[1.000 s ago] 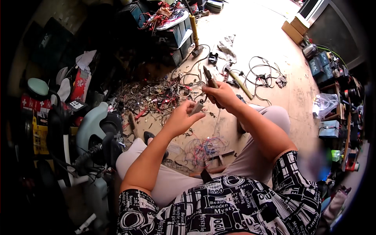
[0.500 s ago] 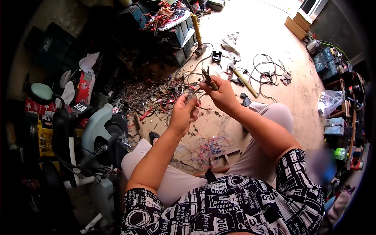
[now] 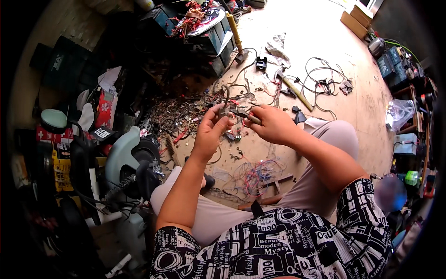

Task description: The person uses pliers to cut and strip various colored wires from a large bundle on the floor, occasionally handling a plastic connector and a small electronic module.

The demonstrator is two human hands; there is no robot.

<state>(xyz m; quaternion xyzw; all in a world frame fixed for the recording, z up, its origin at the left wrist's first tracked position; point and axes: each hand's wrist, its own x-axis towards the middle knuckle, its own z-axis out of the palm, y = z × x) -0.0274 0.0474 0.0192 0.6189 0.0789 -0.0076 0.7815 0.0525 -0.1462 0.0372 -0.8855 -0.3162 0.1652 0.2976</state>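
My left hand (image 3: pixel 207 135) is closed on a small greyish part (image 3: pixel 225 112), whose exact kind I cannot make out. A dark cable (image 3: pixel 227 94) rises just beyond the fingertips; whether it joins the part is unclear. My right hand (image 3: pixel 275 124) is wrapped round a pair of pliers (image 3: pixel 253 118). Their jaws point left and reach the part in my left fingers. Below the hands, a loose tangle of thin coloured wires (image 3: pixel 260 177) lies on the floor between my legs.
A heap of scrap bits and wires (image 3: pixel 176 111) spreads beyond my left hand. A hammer (image 3: pixel 297 93) and coiled black cable (image 3: pixel 325 76) lie at the far right. Dark batteries (image 3: pixel 211 44) are stacked at the back. A grey-green machine guard (image 3: pixel 121 151) stands at left.
The pliers have swung from pointing up and away to pointing left, and their jaws have come to the part in my left hand. My two hands are closer together.
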